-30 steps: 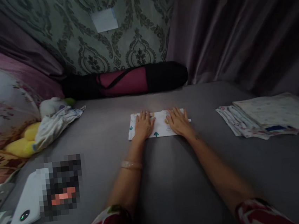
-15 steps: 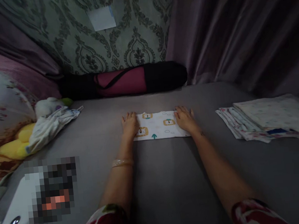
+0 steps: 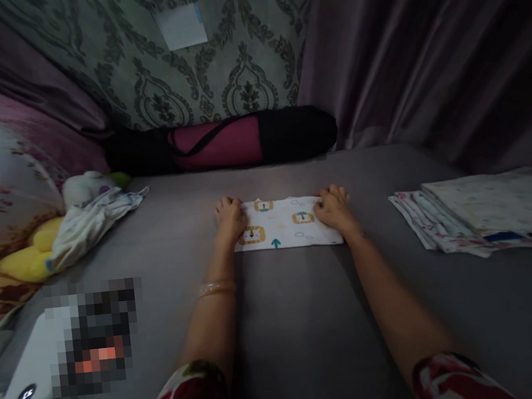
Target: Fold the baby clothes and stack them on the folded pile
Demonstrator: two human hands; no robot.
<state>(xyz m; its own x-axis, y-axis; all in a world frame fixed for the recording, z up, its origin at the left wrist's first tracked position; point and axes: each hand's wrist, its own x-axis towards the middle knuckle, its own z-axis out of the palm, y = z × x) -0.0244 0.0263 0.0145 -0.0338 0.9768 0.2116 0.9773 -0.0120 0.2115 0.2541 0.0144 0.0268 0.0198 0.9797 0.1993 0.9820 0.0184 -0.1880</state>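
A white folded cloth (image 3: 278, 223) printed with orange lion faces and green sprigs lies flat on the grey bed sheet (image 3: 296, 322). My left hand (image 3: 231, 216) is at its left end, fingers curled in and pinching the edge. At the opposite end my right hand (image 3: 335, 205) has its thumb on the cloth and its fingers bent around the far corner. Both hands rest low against the sheet. The undersides of the fingers are hidden.
Folded cloths (image 3: 496, 202) are stacked at the right. A black and pink long bag (image 3: 214, 145) lies along the wall. At left are a plush toy (image 3: 84, 189), a crumpled cloth (image 3: 87, 226), a yellow plush item (image 3: 22, 264) and a white device (image 3: 37, 366), partly pixelated.
My fingers, flatter on the cloth's ends before, have curled in at the edges. The right hand has shifted slightly outward. The cloth stays nearly in place.
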